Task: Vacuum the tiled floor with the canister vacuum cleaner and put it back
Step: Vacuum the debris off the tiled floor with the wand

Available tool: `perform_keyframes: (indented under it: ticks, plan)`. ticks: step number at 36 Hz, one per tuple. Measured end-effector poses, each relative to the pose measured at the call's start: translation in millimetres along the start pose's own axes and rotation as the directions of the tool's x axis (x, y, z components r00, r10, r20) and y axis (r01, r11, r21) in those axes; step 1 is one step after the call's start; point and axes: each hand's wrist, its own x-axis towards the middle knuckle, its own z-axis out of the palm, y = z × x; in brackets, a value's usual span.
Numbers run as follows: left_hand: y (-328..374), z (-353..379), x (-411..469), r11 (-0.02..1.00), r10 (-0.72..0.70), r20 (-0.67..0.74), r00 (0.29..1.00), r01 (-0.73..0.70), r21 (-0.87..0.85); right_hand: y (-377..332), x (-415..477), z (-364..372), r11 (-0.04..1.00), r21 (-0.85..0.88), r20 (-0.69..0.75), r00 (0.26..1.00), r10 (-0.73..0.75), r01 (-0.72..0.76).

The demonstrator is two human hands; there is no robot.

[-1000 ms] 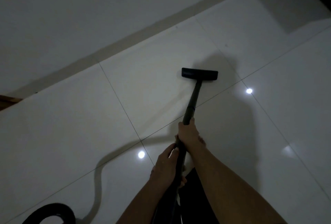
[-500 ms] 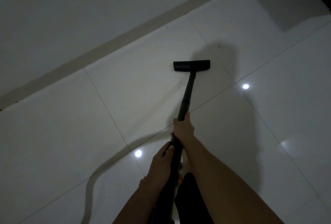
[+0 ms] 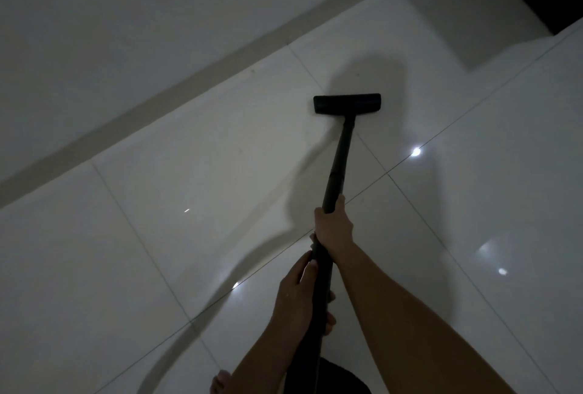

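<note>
Vacuuming in progress: right hand [image 3: 333, 227] and left hand [image 3: 298, 296] both gripping black wand [image 3: 339, 161], floor nozzle [image 3: 347, 104] lying on tiled floor [image 3: 189, 204] near wall skirting [image 3: 176, 94]. Canister not showing; putting back not yet done.

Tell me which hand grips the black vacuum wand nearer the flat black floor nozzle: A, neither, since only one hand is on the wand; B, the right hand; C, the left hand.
B: the right hand wraps the black vacuum wand farther along, toward the flat black floor nozzle, while the left hand grips it lower down, closer to the body.
</note>
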Motion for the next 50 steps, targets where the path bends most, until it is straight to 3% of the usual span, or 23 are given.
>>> perform_keyframes:
  ticks: [9,22,28,33,41,46,50]
  plan:
    - [40,16,40,0.996,0.086,-0.011,0.996,-0.085,0.036,-36,43,-14,0.999,0.046,-0.029,0.999,-0.012,0.014]
    - [65,26,52,0.991,0.049,0.025,0.998,-0.046,-0.126,-61,62,-22,1.0,0.025,0.006,1.0,-0.008,0.008]
    - [32,8,18,0.996,0.093,-0.019,0.995,-0.093,0.003,-26,27,-4,1.0,-0.008,0.016,1.0,0.022,-0.022]
    - [-3,-21,-18,0.997,0.075,-0.001,0.997,-0.075,-0.003,6,-12,21,1.0,-0.011,0.034,0.999,0.026,-0.026]
    - [-90,-108,-87,0.982,0.099,-0.04,0.994,-0.091,0.166,78,-101,104,0.999,0.039,0.067,0.997,0.03,-0.032]
    - [-137,-166,-136,0.995,0.015,-0.131,0.991,-0.002,0.1,116,-159,168,0.998,0.038,0.13,0.991,0.038,-0.044]
    - [-158,-194,-154,0.994,0.037,-0.193,0.981,-0.017,0.105,127,-190,197,1.0,0.014,0.183,0.983,0.014,-0.017]
